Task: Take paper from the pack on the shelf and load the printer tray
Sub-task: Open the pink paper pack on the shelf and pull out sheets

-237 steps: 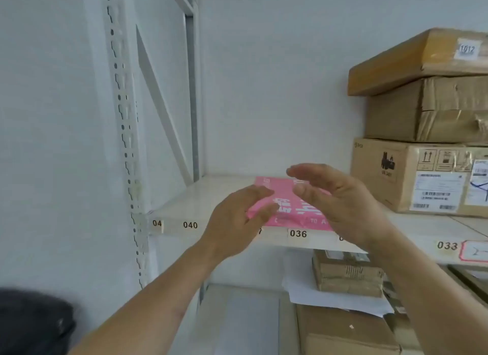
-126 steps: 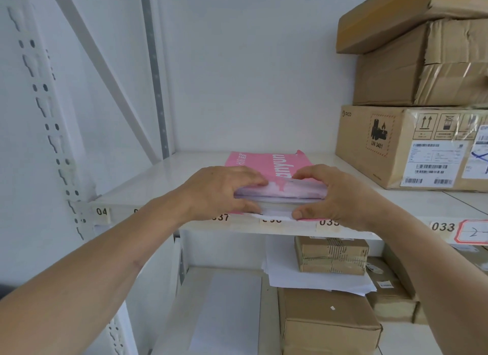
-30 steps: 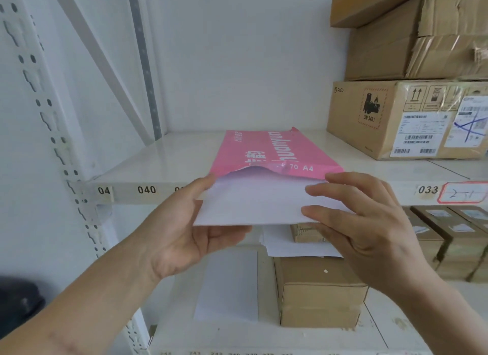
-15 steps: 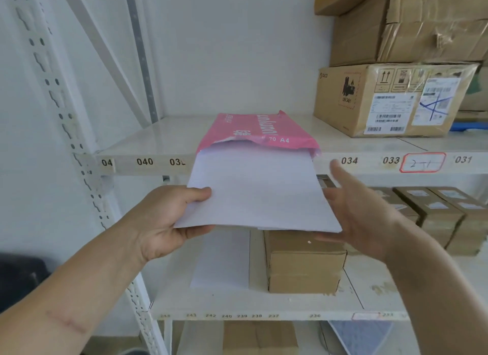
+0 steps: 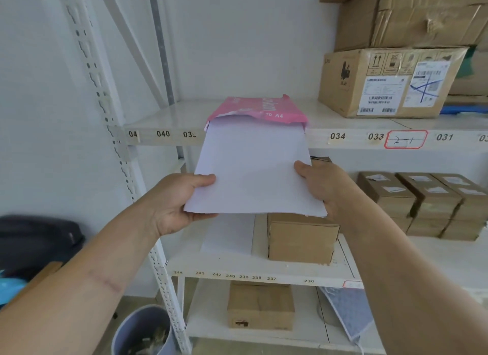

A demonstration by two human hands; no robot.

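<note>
At frame centre, the pink pack point(image 5: 260, 110) lies on the shelf point(image 5: 169, 117), its torn mouth overhanging the front edge, and a white paper stack point(image 5: 253, 169) sticks mostly out of it. The left hand point(image 5: 175, 204) pinches the stack's lower left corner; the right hand point(image 5: 323, 185) grips its right edge. Below the stack sits a brown box point(image 5: 302, 239), with open air toward the viewer.

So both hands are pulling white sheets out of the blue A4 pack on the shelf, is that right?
Not quite: the pack is pink, not blue, as the head view shows. The left hand and right hand do hold the white sheets coming out of it on the shelf.
</note>
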